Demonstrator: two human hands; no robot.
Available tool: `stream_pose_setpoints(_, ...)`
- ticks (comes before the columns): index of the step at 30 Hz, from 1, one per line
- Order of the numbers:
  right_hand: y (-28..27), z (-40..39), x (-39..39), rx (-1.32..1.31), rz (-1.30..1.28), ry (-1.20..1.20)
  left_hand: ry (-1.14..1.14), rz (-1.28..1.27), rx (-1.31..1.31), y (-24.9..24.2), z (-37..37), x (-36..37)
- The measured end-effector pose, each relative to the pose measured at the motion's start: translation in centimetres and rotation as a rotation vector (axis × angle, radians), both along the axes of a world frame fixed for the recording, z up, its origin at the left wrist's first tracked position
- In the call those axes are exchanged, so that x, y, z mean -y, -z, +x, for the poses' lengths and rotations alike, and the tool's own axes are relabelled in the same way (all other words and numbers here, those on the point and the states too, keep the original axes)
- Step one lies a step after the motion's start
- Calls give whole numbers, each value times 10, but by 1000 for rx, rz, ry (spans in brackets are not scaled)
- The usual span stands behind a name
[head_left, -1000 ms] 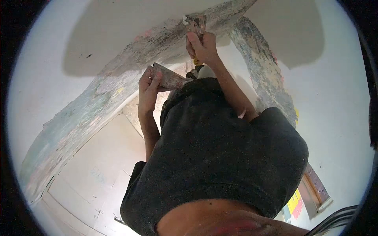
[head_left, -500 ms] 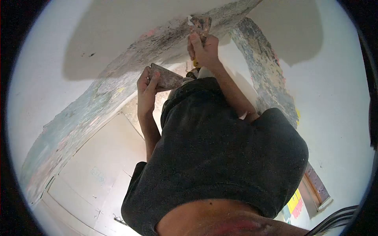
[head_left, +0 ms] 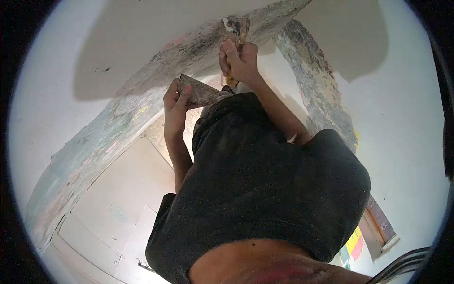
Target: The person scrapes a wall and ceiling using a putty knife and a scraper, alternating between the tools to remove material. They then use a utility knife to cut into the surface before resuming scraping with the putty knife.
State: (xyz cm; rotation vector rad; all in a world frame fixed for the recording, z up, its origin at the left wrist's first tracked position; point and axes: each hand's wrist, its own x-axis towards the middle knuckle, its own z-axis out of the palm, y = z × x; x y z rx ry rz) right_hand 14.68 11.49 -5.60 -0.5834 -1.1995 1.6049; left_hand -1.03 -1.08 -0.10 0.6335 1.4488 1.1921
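My right hand is closed around a putty knife with a yellow handle end showing below the fist. Its stained blade carries a dab of white filler near one corner and overlaps the rough, scraped band of wall. Lower and to the left, my left hand grips a wide filling knife by its left end, thumb laid over the plaster-smeared blade. The blade's far end reaches close to the dark shirt.
Smooth pale wall borders the scraped band. A second stripped strip runs down the right. A white door-like panel stands at lower left, a wood-framed opening at lower right, near black cables.
My right hand and the putty knife have shifted slightly left, and more of the yellow handle shows. My left hand with the filling knife has barely moved.
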Motion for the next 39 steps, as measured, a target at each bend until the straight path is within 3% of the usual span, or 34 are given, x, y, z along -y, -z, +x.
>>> stream_pose_setpoints(10, 6, 25, -25, 46, -8, -229, 4, 4, -19, 6, -5, 3)
stream_pose_setpoints(13, -1, 13, -11, -47, -114, -176, -2, 29, 12, 4, -2, 0)
stream_pose_setpoints(16, -5, 4, -3, 9, -33, -39, -38, 31, 28, 5, -3, -1)
stream_pose_setpoints(19, -5, 17, -19, 94, 63, -96, -50, 4, -12, 5, -2, -1)
stream_pose_setpoints(22, -7, 25, -23, 35, -61, -253, 0, 12, -8, 7, -3, -1)
stream_pose_setpoints(25, -7, 22, -22, 90, -21, -176, -42, -6, -20, 5, 0, -5)
stream_pose_setpoints(28, -3, 19, -21, 313, 124, -47, -46, 21, -21, 2, 3, -9)
stream_pose_setpoints(31, -13, 23, -25, -37, -37, -286, -14, 8, -10, 7, 0, -7)
stream_pose_setpoints(34, -38, 14, -42, 328, 334, -104, -9, 34, -18, 7, 0, -5)
stream_pose_setpoints(36, -29, 23, -34, 318, 242, -97, -46, -24, -116, -8, 3, -2)
stream_pose_setpoints(37, -19, 30, -35, 315, 207, -95, -34, 67, -36, 10, -10, 7)
stream_pose_setpoints(39, 16, 47, -28, 331, 102, -110, -91, 37, -3, 0, -8, 7)
